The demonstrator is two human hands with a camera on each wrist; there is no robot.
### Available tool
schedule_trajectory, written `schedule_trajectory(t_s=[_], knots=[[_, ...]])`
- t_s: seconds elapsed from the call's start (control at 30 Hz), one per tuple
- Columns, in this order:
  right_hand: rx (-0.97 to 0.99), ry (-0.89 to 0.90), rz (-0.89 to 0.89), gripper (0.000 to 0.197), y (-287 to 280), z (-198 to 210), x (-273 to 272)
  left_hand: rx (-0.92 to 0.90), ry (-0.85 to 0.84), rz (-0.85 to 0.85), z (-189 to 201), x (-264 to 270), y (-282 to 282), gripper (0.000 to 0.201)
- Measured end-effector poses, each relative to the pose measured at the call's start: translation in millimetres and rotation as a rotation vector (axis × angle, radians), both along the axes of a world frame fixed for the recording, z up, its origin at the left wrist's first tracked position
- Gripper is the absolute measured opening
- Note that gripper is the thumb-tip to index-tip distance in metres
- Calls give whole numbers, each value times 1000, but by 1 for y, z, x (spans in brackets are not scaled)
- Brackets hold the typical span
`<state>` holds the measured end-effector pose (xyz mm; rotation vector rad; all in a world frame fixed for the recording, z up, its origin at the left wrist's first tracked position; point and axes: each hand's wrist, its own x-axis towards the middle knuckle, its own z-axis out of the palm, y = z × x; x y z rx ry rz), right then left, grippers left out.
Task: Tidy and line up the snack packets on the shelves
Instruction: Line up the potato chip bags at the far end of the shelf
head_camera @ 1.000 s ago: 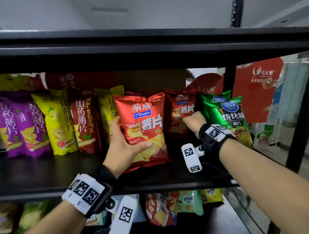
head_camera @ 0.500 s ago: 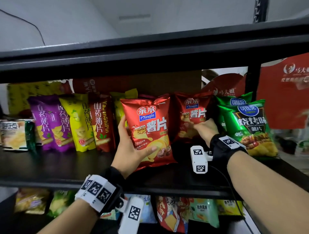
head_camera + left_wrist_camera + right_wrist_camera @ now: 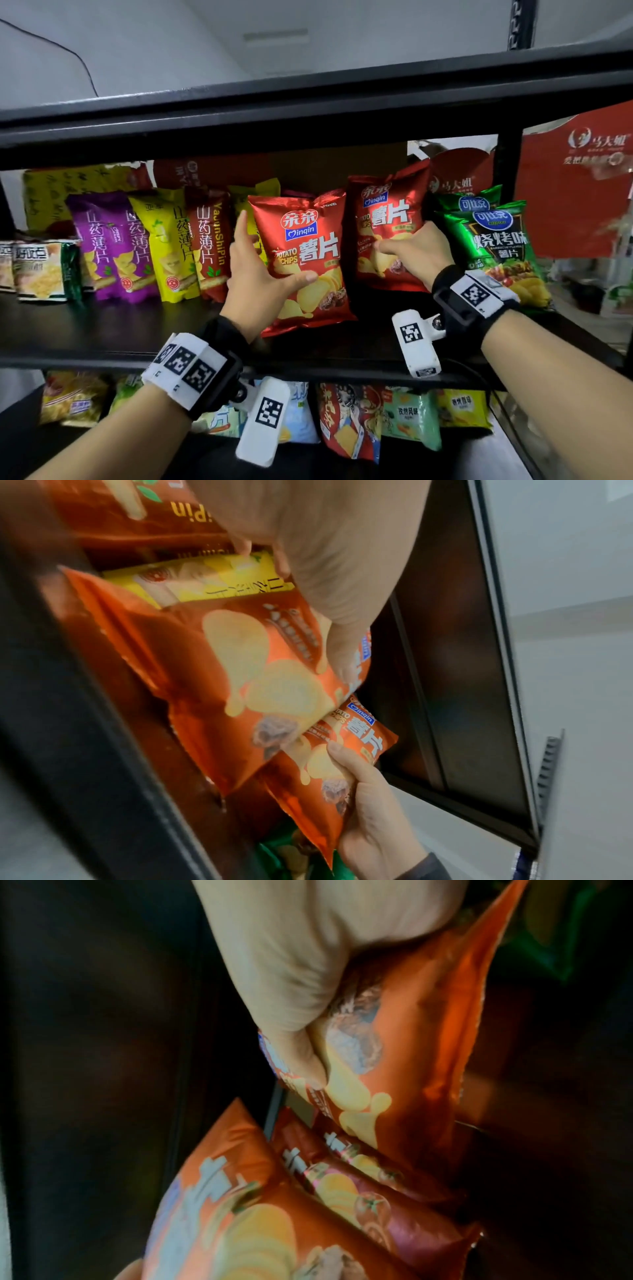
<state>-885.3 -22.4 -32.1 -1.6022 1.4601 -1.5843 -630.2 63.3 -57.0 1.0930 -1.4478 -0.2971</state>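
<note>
Black metal shelf (image 3: pixel 102 339) carrying a row of upright snack packets.
Front red Qinqin crisp packet (image 3: pixel 308 260) stands mid-shelf, left hand (image 3: pixel 260 274) curled round its left edge, thumb on its face; the second red Qinqin packet (image 3: pixel 387 222), just behind-right, is clamped in the right hand (image 3: pixel 414 257).
</note>
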Motion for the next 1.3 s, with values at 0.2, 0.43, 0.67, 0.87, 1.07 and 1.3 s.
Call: schedule_trajectory(t_s=[0.2, 0.43, 0.67, 0.87, 1.07, 1.3], knots=[[-61, 31, -1, 66, 52, 8, -16, -316, -55, 193, 13, -25, 20, 115], [-103, -82, 357, 64, 104, -3, -33, -297, 19, -208, 21, -94, 31, 99], [-107, -365, 582, 37, 115, 6, -35, -9, 434, -554, 24, -144, 19, 46], [-232, -376, 358, 27, 113, 5, -27, -9, 562, -608, 21, -152, 17, 19], [-257, -317, 288, 17, 106, 1, -23, 58, 626, -522, 27, -149, 13, 26], [-287, -196, 138, 52, 102, -1, -24, 54, 532, -412, 24, -145, 8, 53]])
